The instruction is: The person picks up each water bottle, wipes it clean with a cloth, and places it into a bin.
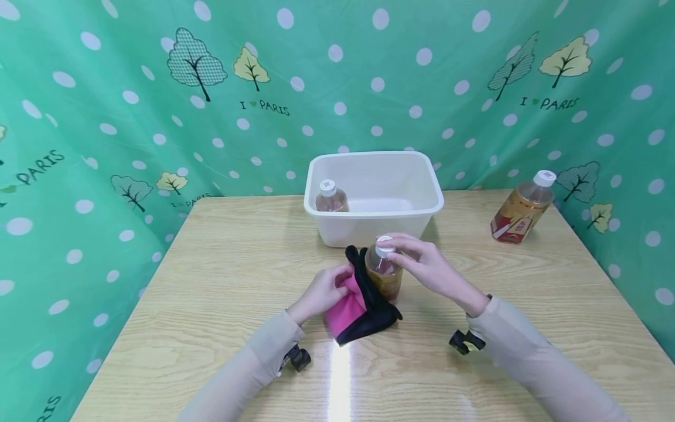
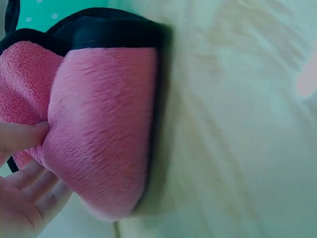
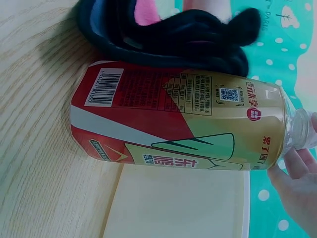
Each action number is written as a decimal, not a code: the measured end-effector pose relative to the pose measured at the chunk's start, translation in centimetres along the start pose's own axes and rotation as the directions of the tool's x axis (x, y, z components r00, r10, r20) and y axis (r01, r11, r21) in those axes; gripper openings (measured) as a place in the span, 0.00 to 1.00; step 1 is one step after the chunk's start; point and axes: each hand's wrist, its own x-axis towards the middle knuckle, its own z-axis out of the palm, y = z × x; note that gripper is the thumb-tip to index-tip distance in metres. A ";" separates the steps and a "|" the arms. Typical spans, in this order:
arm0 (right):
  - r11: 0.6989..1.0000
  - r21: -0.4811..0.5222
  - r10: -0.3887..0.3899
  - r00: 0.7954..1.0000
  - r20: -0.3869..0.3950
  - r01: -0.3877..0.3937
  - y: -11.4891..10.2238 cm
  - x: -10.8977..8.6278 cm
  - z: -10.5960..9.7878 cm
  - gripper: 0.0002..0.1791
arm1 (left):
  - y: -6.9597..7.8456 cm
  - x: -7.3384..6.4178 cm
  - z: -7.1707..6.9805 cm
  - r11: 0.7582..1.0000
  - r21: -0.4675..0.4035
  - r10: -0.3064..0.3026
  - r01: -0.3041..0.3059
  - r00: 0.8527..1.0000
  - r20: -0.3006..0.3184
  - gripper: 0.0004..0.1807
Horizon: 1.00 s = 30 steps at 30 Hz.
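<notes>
My left hand pinches a pink plush cloth with black edging between thumb and fingers. In the left wrist view the cloth bunches where the thumb presses into its fold. Its black side lies right against a drink bottle with a gold and red label. My right hand holds this bottle at its white cap, from the right. The right wrist view shows the bottle upright on the table, the black part of the cloth along one side of it.
Just behind the hands stands a white plastic bin with a similar bottle in its left end. Another bottle stands at the back right of the wooden table. A green dotted curtain hangs behind and along the sides.
</notes>
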 end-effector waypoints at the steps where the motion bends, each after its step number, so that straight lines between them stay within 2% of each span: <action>1: 1.000 0.003 -0.002 1.000 -0.001 0.002 0.0 0.0 0.0 0.15 | 0.2 0.0 -0.1 1.000 -0.009 -0.001 0.001 1.000 -0.004 0.15; 10: 0.999 -0.005 -0.035 0.999 -0.016 0.035 0.2 0.0 0.1 0.15 | 2.0 0.3 -1.5 0.996 -0.083 0.003 -0.006 0.999 -0.044 0.13; 16: 1.000 -0.002 -0.012 1.000 -0.017 0.012 0.2 0.0 0.1 0.15 | 2.6 0.3 -2.0 0.995 -0.103 0.010 -0.016 0.998 -0.060 0.14; 24: 1.000 -0.003 -0.001 1.000 -0.023 0.001 0.1 0.0 0.1 0.15 | 2.6 0.5 -1.9 0.993 -0.111 0.025 -0.032 0.997 -0.066 0.12; 30: 1.000 0.004 -0.002 1.000 -0.024 0.002 0.2 0.1 0.1 0.15 | 2.2 0.6 -1.6 0.994 -0.109 0.027 -0.031 0.999 -0.044 0.13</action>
